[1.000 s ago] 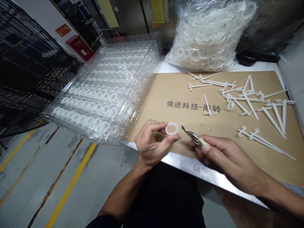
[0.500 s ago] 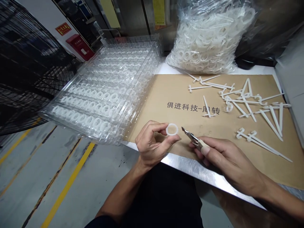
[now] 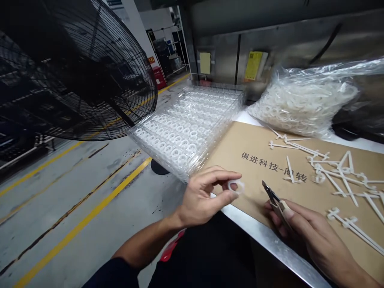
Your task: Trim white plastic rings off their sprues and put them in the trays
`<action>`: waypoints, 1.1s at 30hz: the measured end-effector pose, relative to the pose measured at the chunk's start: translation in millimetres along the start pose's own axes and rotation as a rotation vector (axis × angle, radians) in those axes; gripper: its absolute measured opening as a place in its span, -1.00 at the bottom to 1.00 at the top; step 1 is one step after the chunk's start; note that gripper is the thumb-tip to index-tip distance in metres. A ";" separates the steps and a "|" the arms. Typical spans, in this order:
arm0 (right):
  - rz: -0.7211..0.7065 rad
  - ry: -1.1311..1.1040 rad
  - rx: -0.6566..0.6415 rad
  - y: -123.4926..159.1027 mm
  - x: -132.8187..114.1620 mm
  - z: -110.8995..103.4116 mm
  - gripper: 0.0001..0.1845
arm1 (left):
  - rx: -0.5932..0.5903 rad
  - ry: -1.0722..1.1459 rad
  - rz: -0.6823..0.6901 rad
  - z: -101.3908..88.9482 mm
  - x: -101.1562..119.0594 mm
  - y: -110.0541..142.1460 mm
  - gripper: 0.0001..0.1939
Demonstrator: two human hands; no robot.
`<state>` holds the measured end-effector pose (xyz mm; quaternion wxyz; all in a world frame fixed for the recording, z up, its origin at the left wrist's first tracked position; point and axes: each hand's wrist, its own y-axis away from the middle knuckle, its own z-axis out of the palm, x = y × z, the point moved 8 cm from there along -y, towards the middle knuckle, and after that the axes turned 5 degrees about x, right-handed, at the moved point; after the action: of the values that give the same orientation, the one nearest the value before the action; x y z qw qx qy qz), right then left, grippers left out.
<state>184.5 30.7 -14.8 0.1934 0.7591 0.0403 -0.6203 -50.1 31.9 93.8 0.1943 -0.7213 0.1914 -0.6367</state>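
Note:
Between the thumb and fingers of my left hand (image 3: 205, 196) is a small translucent white plastic ring (image 3: 241, 187), held above the front edge of the cardboard sheet (image 3: 255, 138). My right hand (image 3: 315, 228) grips a pair of nippers (image 3: 274, 198) with light handles. Their metal tips point up and to the left, apart from the ring. White plastic sprues (image 3: 343, 170) lie scattered on the cardboard beyond and to the right of my right hand.
Clear plastic trays (image 3: 157, 158) with rows of white rings stand at the table's left. A clear bag (image 3: 303, 108) full of rings sits at the back right. A large black fan (image 3: 102, 76) is at the left, above a floor with yellow lines.
My view has swung left and up, so more fan and floor show. The ring has tilted in my left hand, and the nippers are farther from it.

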 end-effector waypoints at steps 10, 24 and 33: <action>-0.008 -0.086 -0.048 -1.3 -13.0 9.7 -0.44 | -0.202 -0.796 0.185 -92.8 -8.1 -116.9 -0.82; -0.184 0.060 -0.070 0.8 -30.0 14.3 -0.57 | -0.286 -0.850 0.587 -15.8 22.8 -125.1 -0.79; -0.290 0.167 -0.126 4.8 -43.3 11.4 -0.69 | -0.777 -0.632 0.201 182.8 -49.9 -113.0 -0.76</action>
<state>165.5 30.1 26.0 0.1450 0.7808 0.2040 -0.5725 128.9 161.0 90.1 0.0205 -0.8757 0.4141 -0.2475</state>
